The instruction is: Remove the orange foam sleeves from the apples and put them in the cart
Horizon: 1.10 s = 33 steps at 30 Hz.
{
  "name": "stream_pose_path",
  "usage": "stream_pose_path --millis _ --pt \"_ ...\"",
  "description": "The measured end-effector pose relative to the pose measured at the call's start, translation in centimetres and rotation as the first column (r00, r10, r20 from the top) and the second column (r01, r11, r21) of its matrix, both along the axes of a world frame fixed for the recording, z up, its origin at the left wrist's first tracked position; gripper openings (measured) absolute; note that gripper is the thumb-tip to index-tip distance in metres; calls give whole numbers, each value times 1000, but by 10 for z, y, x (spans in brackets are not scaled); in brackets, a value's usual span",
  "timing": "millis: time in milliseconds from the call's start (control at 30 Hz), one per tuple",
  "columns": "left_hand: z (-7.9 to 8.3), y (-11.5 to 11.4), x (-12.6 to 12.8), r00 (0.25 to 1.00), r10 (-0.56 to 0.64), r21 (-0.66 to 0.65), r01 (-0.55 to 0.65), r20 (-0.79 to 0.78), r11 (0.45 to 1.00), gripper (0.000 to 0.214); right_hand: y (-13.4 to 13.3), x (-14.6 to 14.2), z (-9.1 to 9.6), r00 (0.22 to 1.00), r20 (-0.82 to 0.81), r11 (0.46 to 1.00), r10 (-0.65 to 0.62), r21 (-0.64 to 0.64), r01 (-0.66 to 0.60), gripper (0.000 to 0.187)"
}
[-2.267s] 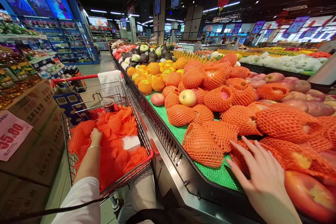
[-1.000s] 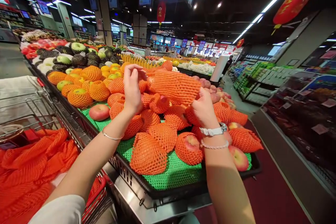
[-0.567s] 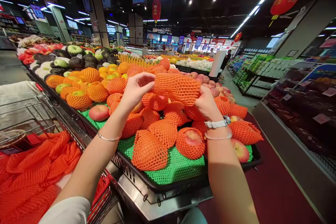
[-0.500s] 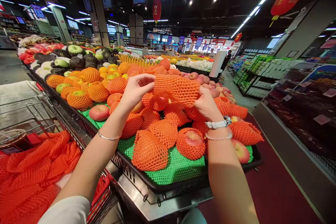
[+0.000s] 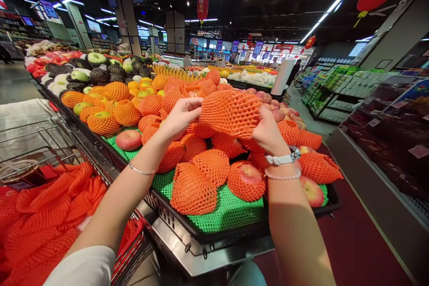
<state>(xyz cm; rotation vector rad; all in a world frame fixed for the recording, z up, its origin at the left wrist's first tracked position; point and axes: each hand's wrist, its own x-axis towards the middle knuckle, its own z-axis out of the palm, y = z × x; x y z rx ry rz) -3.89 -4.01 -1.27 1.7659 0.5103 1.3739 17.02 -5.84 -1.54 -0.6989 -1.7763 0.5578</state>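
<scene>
Between my hands an orange foam fruit net (image 5: 231,112) is stretched sideways above the apple display. My left hand (image 5: 182,116) pinches its left end with thumb and fingers. At the other end my right hand (image 5: 268,129) grips the net, its fingers partly hidden behind the mesh. Whether a fruit sits inside the net I cannot tell. Just below are several apples in orange nets, among them a netted apple (image 5: 246,180) with its red top showing. A bare apple (image 5: 128,140) rests on the green mesh liner (image 5: 231,214) to the left.
The black crate (image 5: 197,234) stands on a metal ledge. At my left is a shopping cart (image 5: 129,243) heaped with orange foam nets (image 5: 47,219). Netted yellow fruit (image 5: 103,124) and loose apples (image 5: 276,105) lie farther back. A dark display case (image 5: 378,156) stands right, across a red floor.
The net is spread a little wider and its right part has opened out. My right hand has shifted slightly right. The whole view has tilted down a little.
</scene>
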Motion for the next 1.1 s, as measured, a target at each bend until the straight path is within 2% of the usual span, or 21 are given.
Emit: stream_pose_path --millis 67,167,267,333,400,500,600,733,833,1000,1100 --pt "0 -1 -1 997 -22 12 24 -80 1000 25 2 -1 -2 999 -40 1000 8 -13 -9 50" --pt "1 -6 -1 984 -23 77 37 -177 996 28 3 -2 -4 1000 -9 1000 -17 -7 17 50" --pt "1 -10 2 983 -42 141 67 -177 988 20 2 -3 -5 996 72 998 -51 -30 54 47" --pt "0 -10 4 988 -60 169 84 -139 982 15 -1 -5 -5 996 84 998 -7 -62 12 48" --pt "-4 -9 5 985 -90 159 114 -148 981 12 -3 -9 -6 996 75 996 49 -79 -43 50" --pt "-11 -3 9 960 -138 117 170 -245 978 10 -4 -16 -11 990 123 995 75 -80 -65 50" --pt "-20 3 15 953 -104 79 131 -286 988 8 0 -21 -17 980 190 997 58 -65 -47 49" --pt "-27 7 22 966 -150 10 156 -208 988 21 2 -25 -18 989 136 990 59 -135 -41 53" --pt "-29 3 27 982 -146 25 150 -122 988 32 2 -26 -16 993 51 973 105 -211 -92 51" --pt "-28 2 31 989 -14 5 13 149 1000 38 7 -30 -19 981 -89 976 170 -121 -180 46" --pt "-23 2 30 964 -36 -67 55 263 996 43 7 -37 -20 963 -220 978 156 -105 -182 49"
